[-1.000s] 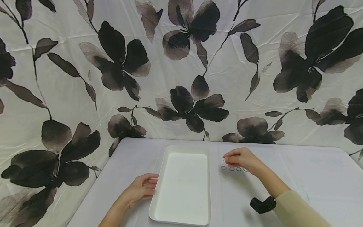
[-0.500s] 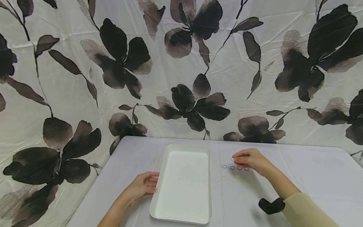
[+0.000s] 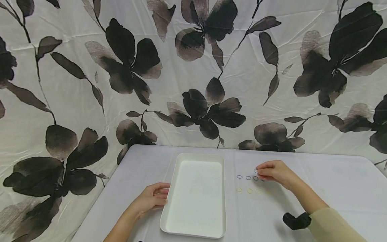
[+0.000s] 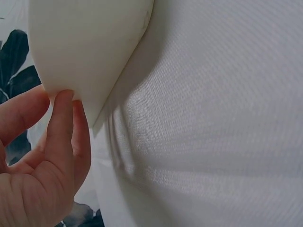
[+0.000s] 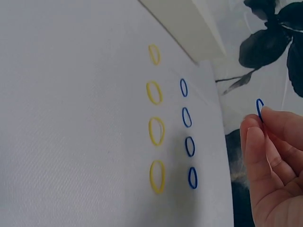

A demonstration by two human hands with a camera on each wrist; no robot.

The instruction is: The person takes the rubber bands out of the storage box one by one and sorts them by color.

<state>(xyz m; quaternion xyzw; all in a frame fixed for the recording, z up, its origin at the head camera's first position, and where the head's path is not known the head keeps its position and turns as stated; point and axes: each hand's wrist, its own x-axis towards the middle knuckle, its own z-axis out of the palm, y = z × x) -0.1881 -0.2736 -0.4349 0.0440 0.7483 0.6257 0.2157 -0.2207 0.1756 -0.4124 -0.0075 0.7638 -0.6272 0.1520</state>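
My right hand (image 3: 279, 173) pinches a thin blue rubber band (image 5: 259, 109) between thumb and fingertips, raised above the table. Below it several blue rubber bands (image 5: 186, 117) lie in a row on the white cloth. A row of several yellow rubber bands (image 5: 155, 131) runs beside them, nearer the person. In the head view, some bands at the right end are hidden or blurred by the right hand. A white rectangular tray (image 3: 193, 195) stands left of the bands, with nothing visible in it. My left hand (image 3: 151, 198) rests its fingertips against the tray's left side.
A white cloth (image 3: 338, 188) covers the table, whose far edge meets a hanging sheet with dark flowers (image 3: 208, 114). A black wrist camera (image 3: 296, 221) sits below the right forearm, by the beige sleeve (image 3: 332, 225).
My right hand has moved rightward along the blue row, still pinching the band. More of the yellow row shows in the head view. The left hand and tray stay in place.
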